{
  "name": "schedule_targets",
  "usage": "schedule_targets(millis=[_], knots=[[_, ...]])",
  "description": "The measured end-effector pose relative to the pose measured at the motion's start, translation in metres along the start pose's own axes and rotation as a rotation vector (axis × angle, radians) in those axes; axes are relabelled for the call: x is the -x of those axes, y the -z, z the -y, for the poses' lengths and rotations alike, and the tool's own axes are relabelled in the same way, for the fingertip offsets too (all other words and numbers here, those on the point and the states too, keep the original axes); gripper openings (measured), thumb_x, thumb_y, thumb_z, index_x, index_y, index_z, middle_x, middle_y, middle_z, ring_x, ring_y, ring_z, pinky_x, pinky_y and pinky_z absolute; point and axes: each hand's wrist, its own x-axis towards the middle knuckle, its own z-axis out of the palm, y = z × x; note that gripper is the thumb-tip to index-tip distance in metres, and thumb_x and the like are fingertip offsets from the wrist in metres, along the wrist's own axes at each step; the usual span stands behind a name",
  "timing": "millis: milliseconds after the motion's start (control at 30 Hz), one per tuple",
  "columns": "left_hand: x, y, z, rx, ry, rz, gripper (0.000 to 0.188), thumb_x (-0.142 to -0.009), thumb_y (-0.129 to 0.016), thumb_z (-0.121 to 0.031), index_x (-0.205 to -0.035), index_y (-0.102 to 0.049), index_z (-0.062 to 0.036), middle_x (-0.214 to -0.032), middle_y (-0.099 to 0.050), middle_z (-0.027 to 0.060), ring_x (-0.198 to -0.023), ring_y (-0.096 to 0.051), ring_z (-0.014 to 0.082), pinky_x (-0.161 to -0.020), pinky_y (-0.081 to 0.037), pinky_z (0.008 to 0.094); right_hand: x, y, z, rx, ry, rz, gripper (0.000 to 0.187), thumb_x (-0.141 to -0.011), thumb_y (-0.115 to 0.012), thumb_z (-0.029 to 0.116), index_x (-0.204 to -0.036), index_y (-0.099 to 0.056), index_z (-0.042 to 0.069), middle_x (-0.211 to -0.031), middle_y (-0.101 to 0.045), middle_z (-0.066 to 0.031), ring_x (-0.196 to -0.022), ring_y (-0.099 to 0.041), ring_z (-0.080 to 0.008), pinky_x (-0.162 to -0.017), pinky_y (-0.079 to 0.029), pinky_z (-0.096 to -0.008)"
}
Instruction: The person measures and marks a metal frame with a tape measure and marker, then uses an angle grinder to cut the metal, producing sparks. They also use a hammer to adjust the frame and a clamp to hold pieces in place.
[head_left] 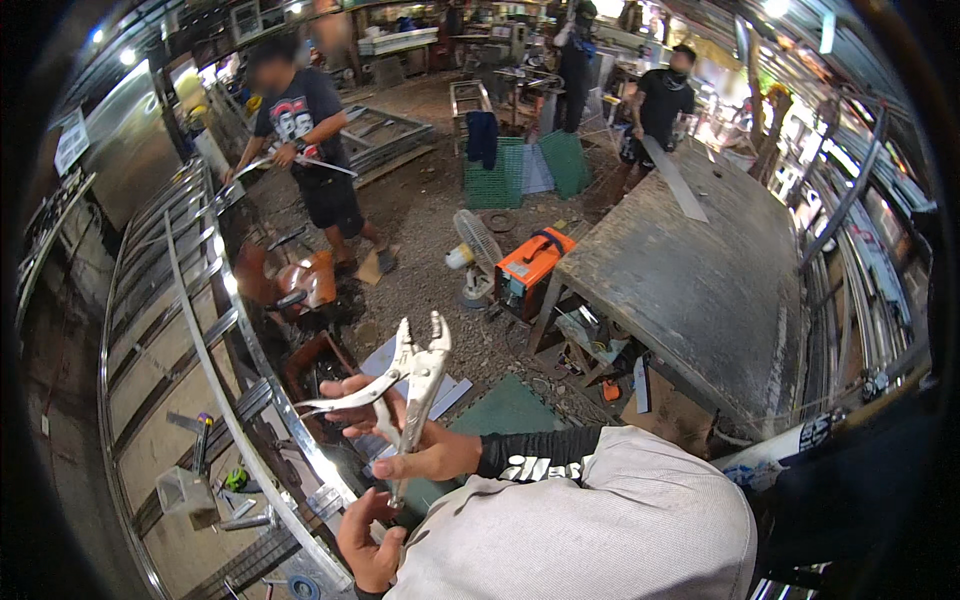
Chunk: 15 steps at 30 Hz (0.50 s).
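My right hand (440,455), its arm in a black sleeve, grips silver locking pliers (421,385) upright in front of my raised knee. The jaws point up and stand apart, and the release-side handle is spread out to the left. Just below, at the bottom end of the pliers' handle, my left hand (368,545) is curved with thumb and fingers apart. Its fingertips are close to the adjusting screw (397,497); whether they touch it I cannot tell. Left of both hands lies a long metal frame (240,400) with crossbars.
A clear plastic container (186,493), a green tape measure (236,479) and a grinding disc (303,587) lie by the frame. An orange welding machine (535,262) and a fan (478,245) stand ahead. Right is a large worktable (690,290). Co-workers handle metal strips left and right.
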Motion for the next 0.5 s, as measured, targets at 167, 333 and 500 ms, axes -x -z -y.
schedule_targets(millis=[167, 333, 500], knots=[[0.01, -0.005, -0.002, 0.001, -0.183, -0.31, 0.045, -0.098, -0.072, -0.035, -0.122, -0.063, 0.0023, -0.099, -0.06, 0.0096, -0.081, -0.058, 0.0191, -0.072, -0.048, 0.0314, 0.016, -0.002, -0.01, 0.069, -0.063, -0.141, 0.066, -0.101, -0.068, 0.035, -0.151, -0.034, 0.009, -0.147, -0.045, -0.0112, -0.144, -0.041, -0.0223, -0.121, -0.032, -0.0477], [0.023, -0.001, -0.013, -0.165, -0.159, -0.246, 0.053, -0.097, -0.073, -0.037, -0.126, -0.062, 0.0063, -0.113, -0.06, 0.0152, -0.094, -0.061, 0.0234, -0.085, -0.051, 0.0357, 0.037, 0.002, -0.059, -0.14, -0.421, -0.353, 0.053, -0.109, -0.044, 0.057, -0.131, -0.051, 0.01, -0.129, -0.056, -0.0075, -0.129, -0.052, -0.0179, -0.111, -0.041, -0.0456], [0.042, -0.004, -0.033, -0.404, 0.143, -0.133, 0.095, -0.096, -0.057, -0.069, -0.15, -0.045, 0.0086, -0.146, -0.054, 0.0271, -0.138, -0.05, 0.0387, -0.116, -0.036, 0.0476, 0.046, -0.015, -0.101, -0.033, -0.791, -0.287, 0.081, -0.093, -0.049, 0.083, -0.121, -0.056, 0.008, -0.11, -0.059, -0.0053, -0.108, -0.057, -0.0144, -0.093, -0.05, -0.0331]])
